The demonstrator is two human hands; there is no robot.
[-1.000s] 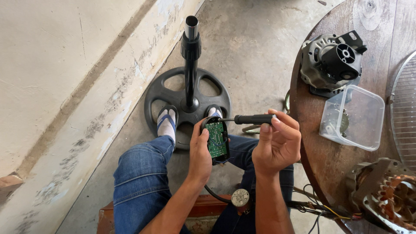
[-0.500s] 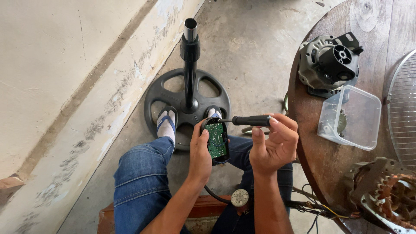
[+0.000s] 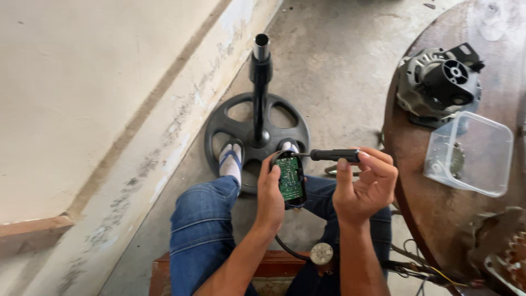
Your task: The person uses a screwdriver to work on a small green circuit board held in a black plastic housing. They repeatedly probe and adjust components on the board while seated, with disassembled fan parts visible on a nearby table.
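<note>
The left hand (image 3: pixel 271 200) rises from the lower centre, forearm angled toward twelve o'clock, fingers wrapped around a black housing holding a green circuit board (image 3: pixel 290 180) at the frame's centre, thumb resting on its edge. At three o'clock of it, the right hand (image 3: pixel 364 186) is closed palm-up around the black handle of a screwdriver (image 3: pixel 329 155), whose shaft lies level and points toward nine o'clock, tip meeting the board's upper end. A round black fan stand base (image 3: pixel 257 131) sits at twelve o'clock; a clear plastic container (image 3: pixel 471 153) rests on the round table (image 3: pixel 416 153) at three o'clock.
</note>
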